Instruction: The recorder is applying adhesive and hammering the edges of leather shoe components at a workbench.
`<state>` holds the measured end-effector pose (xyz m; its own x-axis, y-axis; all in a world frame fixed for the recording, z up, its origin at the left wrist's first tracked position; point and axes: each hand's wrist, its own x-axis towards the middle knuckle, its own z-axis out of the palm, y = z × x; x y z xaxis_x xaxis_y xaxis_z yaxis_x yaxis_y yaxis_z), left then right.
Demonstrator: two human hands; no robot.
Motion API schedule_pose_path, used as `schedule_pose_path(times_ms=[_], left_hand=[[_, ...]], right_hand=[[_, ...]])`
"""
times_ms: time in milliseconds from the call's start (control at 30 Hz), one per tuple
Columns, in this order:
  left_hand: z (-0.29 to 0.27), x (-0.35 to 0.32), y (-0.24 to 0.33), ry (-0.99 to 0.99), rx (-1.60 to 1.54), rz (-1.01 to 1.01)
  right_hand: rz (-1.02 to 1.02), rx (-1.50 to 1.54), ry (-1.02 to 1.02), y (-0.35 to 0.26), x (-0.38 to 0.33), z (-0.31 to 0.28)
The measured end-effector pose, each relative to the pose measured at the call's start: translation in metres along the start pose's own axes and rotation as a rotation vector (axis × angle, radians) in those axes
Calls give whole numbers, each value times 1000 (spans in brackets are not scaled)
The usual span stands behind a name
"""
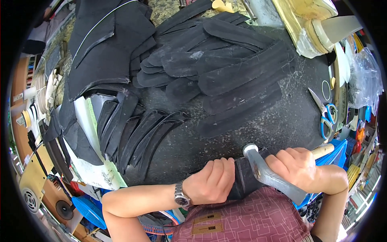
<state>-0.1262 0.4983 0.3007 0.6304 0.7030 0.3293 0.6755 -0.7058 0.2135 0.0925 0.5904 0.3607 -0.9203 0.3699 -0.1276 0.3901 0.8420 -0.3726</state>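
Note:
At the near edge of the worktable, my left hand [213, 181] is closed on a black leather-like piece [243, 175], its fingers curled over the piece's left side. My right hand [293, 167] is wrapped round a hammer [274, 175]; the wooden handle sticks out past the hand on the right. The steel head has a round face at the top and a broad flared end toward my apron [242, 218]. It lies over the right part of the black piece. Whether the right fingers also touch the piece is hidden.
Long rounded black strips [238, 74] lie piled mid-table. Left of them are stacked black panels [109, 44] and curved black pieces [147, 133]. Blue-handled scissors [324, 115] rest at right, below a yellowish container [308, 24]. A blue basket [338, 153] stands beside my right arm.

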Motion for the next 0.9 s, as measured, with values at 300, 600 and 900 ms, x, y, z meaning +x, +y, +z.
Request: schedule_pose_path(times_ms=[300,600,900], left_hand=[[-7,5,-11,-51,-415,-228],[-8,5,3,-82,117,117],[-5,0,-12,-19,-165,79]], right_hand=[[18,85,-57,-5,6,0],[29,113,-14,-11,-1,7],[56,-2,33,-18,-6,8]])
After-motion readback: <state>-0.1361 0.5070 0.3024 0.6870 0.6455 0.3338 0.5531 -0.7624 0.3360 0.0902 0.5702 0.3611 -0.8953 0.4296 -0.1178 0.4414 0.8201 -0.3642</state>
